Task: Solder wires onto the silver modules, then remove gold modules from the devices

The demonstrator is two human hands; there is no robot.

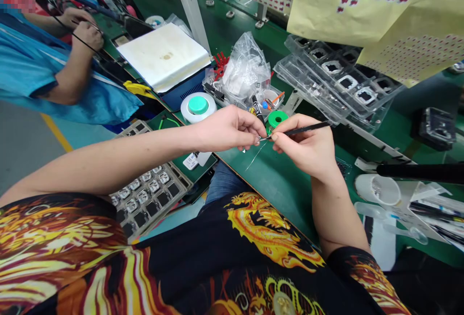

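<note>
My right hand (308, 148) grips a pair of slim black tweezers (308, 128), their back end pointing right and their tips reaching toward my left fingers. Thumb and fingers of my left hand (232, 129) are pinched together around something small with a light edge; its kind is too small and hidden to tell. The two hands nearly meet above the green bench (268, 179). Just behind them lies a green spool (277, 119), and a thin wire (255, 156) shows below the fingertips.
Left of the spool is a white round container with a teal lid (198, 106). Plastic bags (246, 66) and stacked clear trays (337, 78) stand behind. A tray of small parts (148, 194) is under my left arm. A co-worker (61, 64) sits at left; a white cup (377, 189) stands right.
</note>
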